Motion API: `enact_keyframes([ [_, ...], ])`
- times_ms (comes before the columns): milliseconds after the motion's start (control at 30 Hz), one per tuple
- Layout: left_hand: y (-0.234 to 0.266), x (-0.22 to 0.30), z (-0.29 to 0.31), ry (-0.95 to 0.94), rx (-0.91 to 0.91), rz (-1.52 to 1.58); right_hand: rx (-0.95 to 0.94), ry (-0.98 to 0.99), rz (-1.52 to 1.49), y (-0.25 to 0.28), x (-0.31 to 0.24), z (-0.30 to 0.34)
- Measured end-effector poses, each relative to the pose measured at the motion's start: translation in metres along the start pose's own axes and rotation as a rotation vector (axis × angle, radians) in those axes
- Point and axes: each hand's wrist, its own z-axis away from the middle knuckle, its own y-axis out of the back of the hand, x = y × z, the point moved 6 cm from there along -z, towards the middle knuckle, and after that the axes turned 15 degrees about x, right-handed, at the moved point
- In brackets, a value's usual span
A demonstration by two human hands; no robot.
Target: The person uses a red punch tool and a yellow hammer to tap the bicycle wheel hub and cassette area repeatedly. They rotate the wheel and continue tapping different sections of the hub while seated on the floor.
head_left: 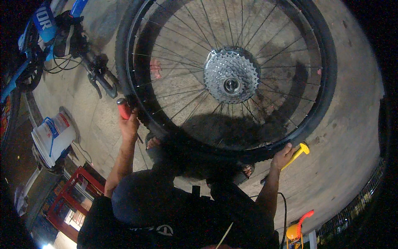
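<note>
A bicycle wheel with a black tyre (329, 66) stands in front of me, its silver cassette (224, 72) facing up toward me. By the tyre's left side, my left hand (129, 124) is closed around a red-handled screwdriver (123, 108) with a metal cap; a thin dark shaft shows below the hand. At the tyre's lower right edge, my right hand (283, 156) is closed on a yellow-handled tool (299, 153) with a T-shaped end. The fingers of that hand lie against the tyre. The far end of the yellow tool is mostly hidden.
At the upper left lies a blue bicycle frame (45, 27) with a brake lever (95, 85) and cables. A white bucket (54, 137) is at the left, above a red metal frame (74, 195). An orange device (294, 232) with a red hose stands at the lower right.
</note>
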Motion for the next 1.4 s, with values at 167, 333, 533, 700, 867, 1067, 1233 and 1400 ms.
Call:
enact_keyframes([
  [167,-0.003,0.012,-0.016,-0.055,-0.027,-0.039,0.035,-0.06,-0.064,-0.004,0.026,0.018],
  [333,-0.009,0.032,-0.037,-0.128,-0.086,-0.062,-0.069,0.117,0.132,-0.002,0.027,0.039],
  [533,-0.034,0.091,-0.064,-0.243,-0.158,-0.281,-0.291,-0.014,0.11,-0.015,0.053,0.075],
  [700,-0.056,0.105,-0.12,-0.517,-0.171,-0.359,-0.355,0.087,0.003,-0.004,-0.017,0.11],
  [867,-0.063,0.098,-0.116,-0.481,-0.057,-0.442,-0.347,0.084,-0.155,-0.003,-0.01,0.105],
  [1067,-0.061,0.111,-0.102,-0.435,-0.026,-0.606,-0.32,0.145,-0.069,0.006,-0.019,0.104],
  [1233,-0.058,0.131,-0.072,-0.613,-0.08,-0.606,-0.327,0.006,-0.024,0.01,-0.023,0.114],
  [1400,-0.055,0.111,-0.094,-0.505,-0.217,-0.341,-0.212,0.027,-0.098,0.019,0.005,0.106],
])
